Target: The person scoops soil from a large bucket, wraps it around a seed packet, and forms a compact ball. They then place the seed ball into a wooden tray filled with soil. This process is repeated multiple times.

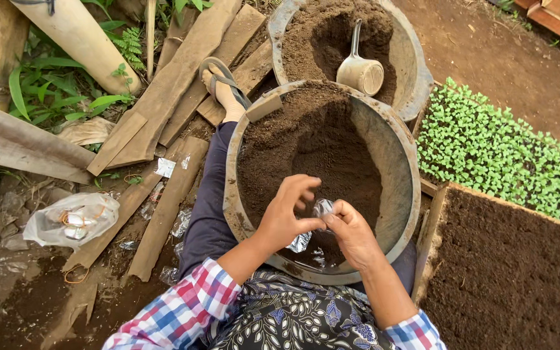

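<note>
My left hand (284, 212) and my right hand (351, 231) meet over a wide grey basin (404, 170) half full of dark soil (312, 139). Both hands pinch a small clear plastic bag (322, 207) between their fingers, holding it just above the soil. More clear plastic (300, 242) lies at the basin's near rim under my wrists. The basin rests against my legs, and my sandalled foot (223, 87) sticks out beyond it on wooden planks.
A second basin of soil (409, 65) stands behind, with a metal scoop (362, 70) in it. Green seedlings (500, 152) grow at right beside a wooden tray of soil (513, 279). Planks (163, 201), a plastic bag (72, 220) and litter lie at left.
</note>
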